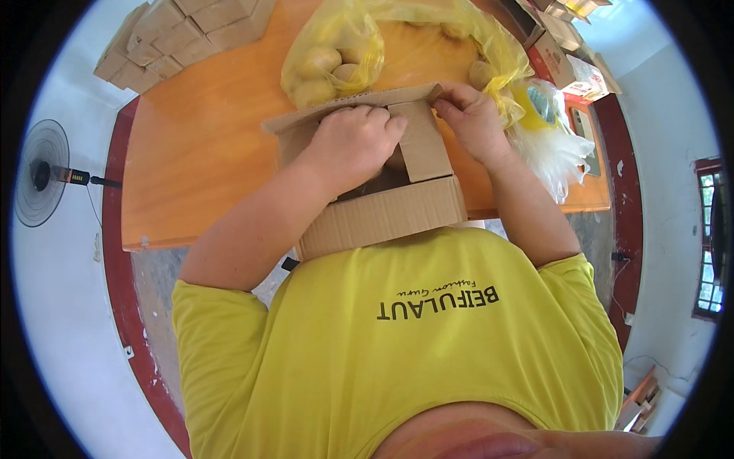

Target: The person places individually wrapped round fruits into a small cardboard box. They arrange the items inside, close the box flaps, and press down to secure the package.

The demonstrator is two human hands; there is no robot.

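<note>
An open cardboard box [381,212] stands at the table's near edge, against my shirt. My left hand [361,137] is over its opening, fingers curled by the far flap and the right side flap; the fingertips are hidden, so its hold cannot be told. With thumb and forefinger, my right hand [473,120] pinches the far flap's right corner. The side flap [421,143] lies folded inward. Something brownish shows dimly inside the box, mostly covered. Just beyond, a yellow plastic bag [367,46] holds several round, brownish-yellow items that look like potatoes [318,62].
Small cardboard boxes [183,37] are stacked at the orange table's [200,143] far left. At right lie a clear plastic bag [553,155], a roll of tape [541,105] and a phone [585,137]. More cartons [553,60] stand behind. A fan [41,172] is at left.
</note>
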